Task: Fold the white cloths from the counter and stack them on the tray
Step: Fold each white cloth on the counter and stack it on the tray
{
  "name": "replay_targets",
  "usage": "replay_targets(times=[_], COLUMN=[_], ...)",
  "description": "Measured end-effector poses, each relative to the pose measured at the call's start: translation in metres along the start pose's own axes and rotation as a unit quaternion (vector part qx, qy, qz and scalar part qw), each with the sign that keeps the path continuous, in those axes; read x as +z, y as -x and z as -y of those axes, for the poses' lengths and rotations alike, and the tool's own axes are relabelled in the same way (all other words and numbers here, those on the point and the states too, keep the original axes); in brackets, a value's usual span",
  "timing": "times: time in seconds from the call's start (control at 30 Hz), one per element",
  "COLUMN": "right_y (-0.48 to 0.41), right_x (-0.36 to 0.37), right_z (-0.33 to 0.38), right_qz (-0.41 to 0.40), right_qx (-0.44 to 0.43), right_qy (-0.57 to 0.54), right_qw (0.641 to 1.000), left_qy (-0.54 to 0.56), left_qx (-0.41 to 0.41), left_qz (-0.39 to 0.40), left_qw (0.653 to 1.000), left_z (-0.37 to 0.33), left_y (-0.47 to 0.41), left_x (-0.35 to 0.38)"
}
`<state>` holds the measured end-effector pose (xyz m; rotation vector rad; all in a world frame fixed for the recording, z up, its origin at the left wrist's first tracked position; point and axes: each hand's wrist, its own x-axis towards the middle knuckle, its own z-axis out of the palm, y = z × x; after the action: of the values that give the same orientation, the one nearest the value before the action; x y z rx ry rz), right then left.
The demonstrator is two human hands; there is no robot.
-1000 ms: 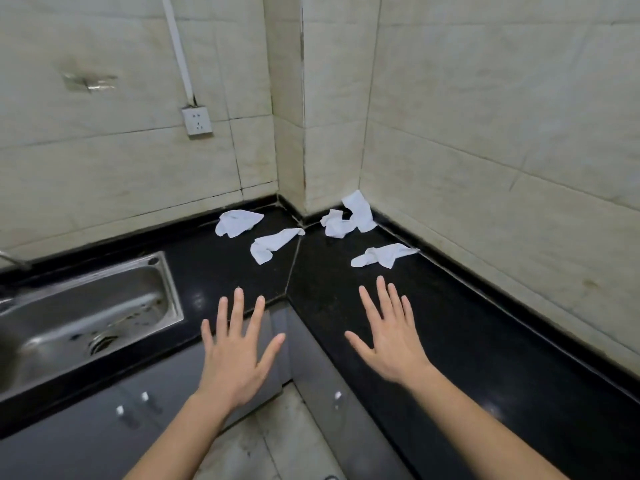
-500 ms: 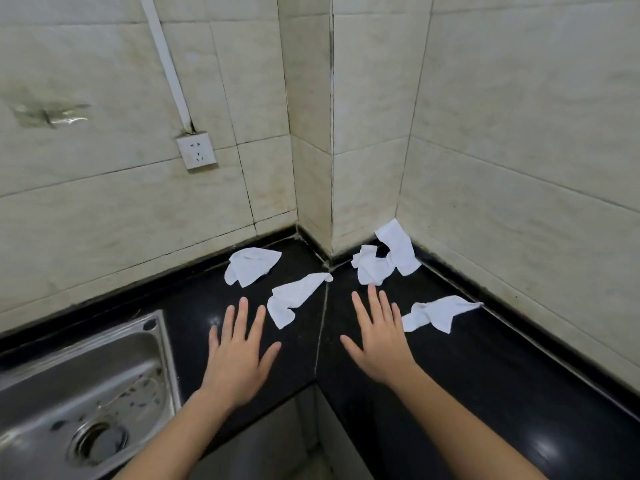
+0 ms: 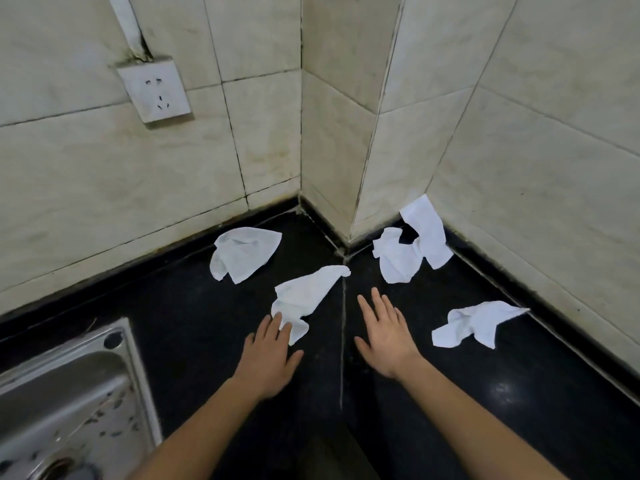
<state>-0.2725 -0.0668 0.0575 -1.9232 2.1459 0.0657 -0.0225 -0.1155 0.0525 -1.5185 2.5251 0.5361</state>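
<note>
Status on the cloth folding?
Left hand open, fingertips at the nearest cloth edge; right hand open over bare counter. Other cloths lie crumpled, none folded. Tray not in view; nothing blocking.

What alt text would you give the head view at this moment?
Over a black corner counter, the left hand reaches the edge of a crumpled white cloth with straight fingers; the right hand is open beside it, holding nothing. Other white cloths lie scattered near the tiled walls, a steel sink at lower left.
</note>
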Motion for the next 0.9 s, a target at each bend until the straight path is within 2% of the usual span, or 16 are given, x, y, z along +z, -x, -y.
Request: replay_targets(times=[0.17,0.3,0.4,0.53,0.63,0.73,0.83,0.9], right_y=[-0.057,-0.093,-0.115,-0.133,-0.134,-0.119,-0.089,-0.069], right_x=[0.023,0.044,0.060,0.069,0.073,0.074,0.076,0.073], right_z=[0.017,0.046,0.065,0.088,0.091,0.090,0.082,0.074], right_qz=[0.071,0.095,0.087,0.113,0.115,0.122,0.126,0.101], right_qx=[0.006,-0.027,-0.075,-0.083,-0.076,-0.091,-0.111,-0.115], right_qy=[-0.009,-0.036,-0.042,-0.028,0.029,0.086,0.057,-0.004], right_qw=[0.997,0.994,0.992,0.990,0.990,0.985,0.984,0.988], left_qy=[0.033,0.043,0.052,0.053,0.042,0.059,0.062,0.050], left_qx=[0.103,0.131,0.166,0.180,0.149,0.084,0.004,-0.049], left_qz=[0.057,0.073,0.029,-0.025,-0.058,-0.070,-0.071,-0.065], left_qw=[0.992,0.988,0.984,0.982,0.986,0.992,0.995,0.995], left_z=[0.034,0.060,0.077,0.098,0.108,0.110,0.099,0.091], left_y=[-0.051,-0.066,-0.066,-0.053,-0.036,-0.017,-0.001,0.005], left_x=[0.030,0.056,0.068,0.080,0.080,0.078,0.081,0.085])
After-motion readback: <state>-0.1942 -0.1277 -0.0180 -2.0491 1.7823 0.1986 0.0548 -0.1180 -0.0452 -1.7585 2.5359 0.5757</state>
